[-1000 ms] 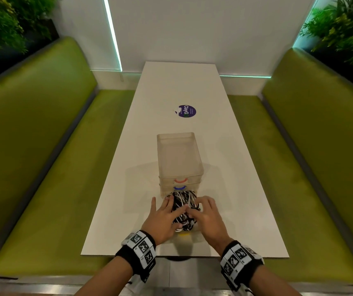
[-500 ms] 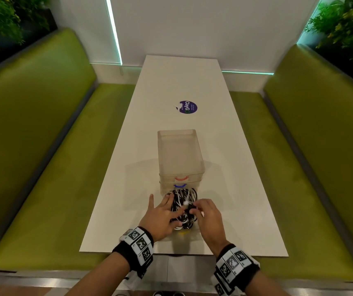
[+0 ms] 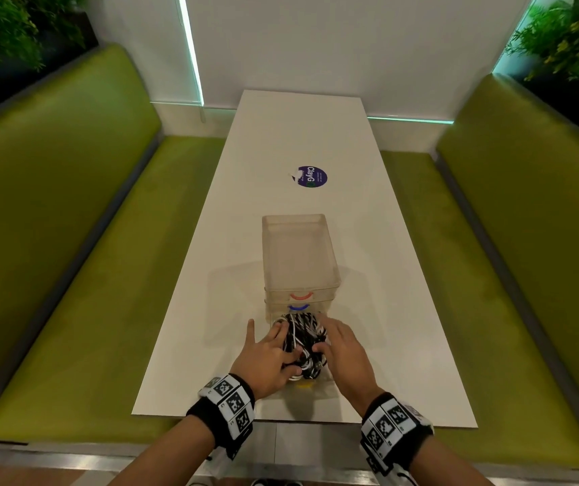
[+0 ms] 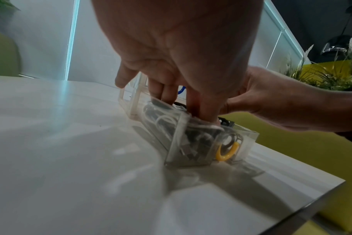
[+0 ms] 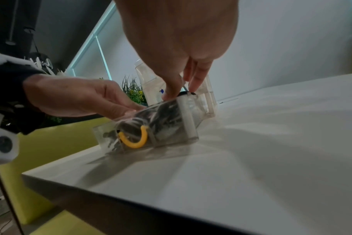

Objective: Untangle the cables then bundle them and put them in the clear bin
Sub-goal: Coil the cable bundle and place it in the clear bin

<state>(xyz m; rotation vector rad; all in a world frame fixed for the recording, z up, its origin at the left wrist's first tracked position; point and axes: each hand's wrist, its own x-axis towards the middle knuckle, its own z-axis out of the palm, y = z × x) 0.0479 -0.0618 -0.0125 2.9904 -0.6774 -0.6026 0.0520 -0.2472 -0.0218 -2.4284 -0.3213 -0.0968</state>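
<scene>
White table (image 3: 403, 345) | clear bin (image 4: 249, 139): tangled cables (image 3: 302, 340) | left hand (image 3: 267, 359), right hand (image 3: 345, 352) spread, pressing cables

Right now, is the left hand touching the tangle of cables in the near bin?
Touching. The left wrist view shows the left hand with fingertips pushed down into the cables inside the clear bin.

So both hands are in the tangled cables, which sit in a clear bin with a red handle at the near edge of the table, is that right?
Not quite: the handle on that clear bin is yellow, as both wrist views show. The red handle belongs to the top bin of the stack behind it, seen in the head view. The rest holds: the left hand and right hand are in the tangled cables at the table's near edge.
</scene>
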